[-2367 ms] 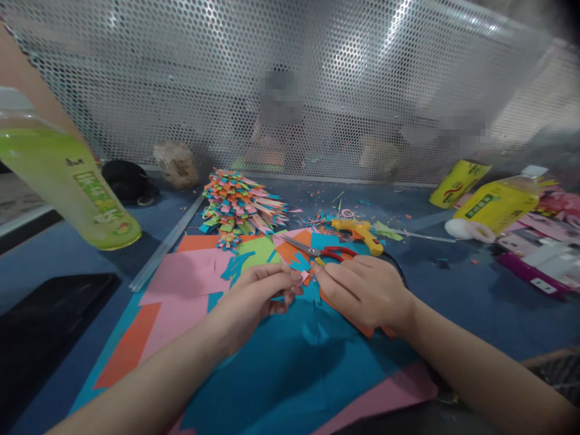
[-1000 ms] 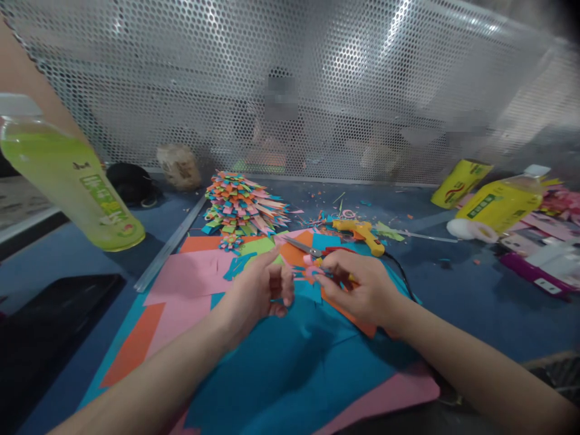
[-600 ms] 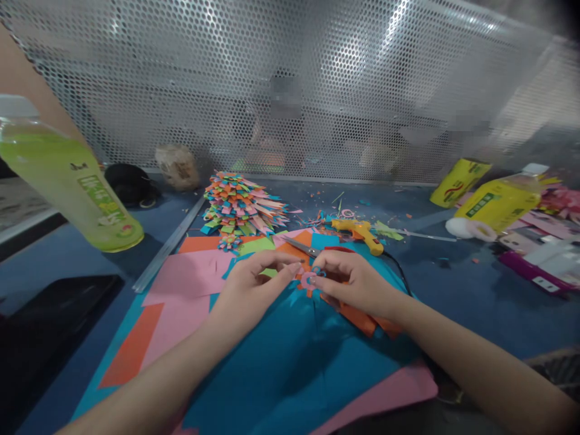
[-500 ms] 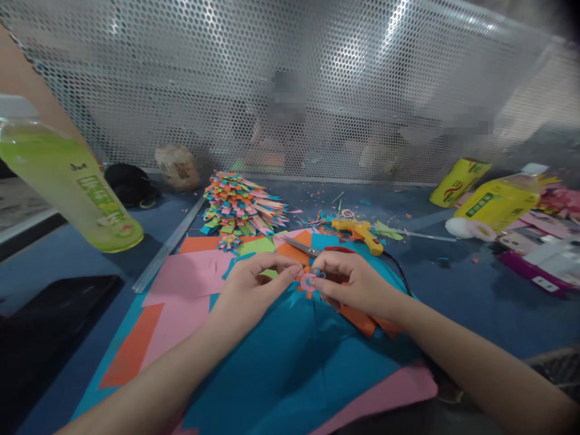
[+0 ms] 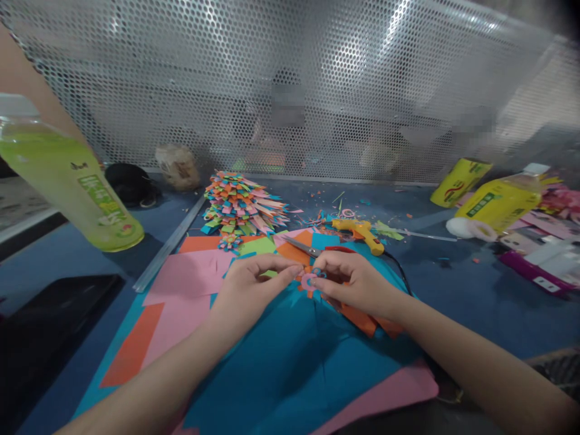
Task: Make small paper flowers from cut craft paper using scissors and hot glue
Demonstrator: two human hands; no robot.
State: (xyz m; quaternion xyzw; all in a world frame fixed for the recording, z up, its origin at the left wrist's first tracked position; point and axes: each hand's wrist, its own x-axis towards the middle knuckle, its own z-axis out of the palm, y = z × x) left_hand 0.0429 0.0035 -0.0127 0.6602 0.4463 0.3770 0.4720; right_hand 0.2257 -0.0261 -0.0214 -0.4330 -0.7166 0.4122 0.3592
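Observation:
Between my hands is a small paper flower [image 5: 309,282] with a pink ring in the middle and orange and blue petals. My left hand [image 5: 263,279] pinches its left edge between thumb and index finger. My right hand [image 5: 348,278] grips the flower's right side with closed fingers, which hide part of it. Underneath lies a large blue paper sheet [image 5: 272,362]. Just beyond my hands are scissors [image 5: 301,246] with red handles, partly covered by my right hand. Orange paper strips [image 5: 359,319] lie below my right hand.
A yellow glue gun [image 5: 360,232] with a black cord lies behind my right hand. Bundled paper strips [image 5: 240,205] stand at the back left, near clear glue sticks [image 5: 167,244]. A green drink bottle [image 5: 67,181] and black phone [image 5: 49,338] are left; a yellow bottle [image 5: 501,199] is right.

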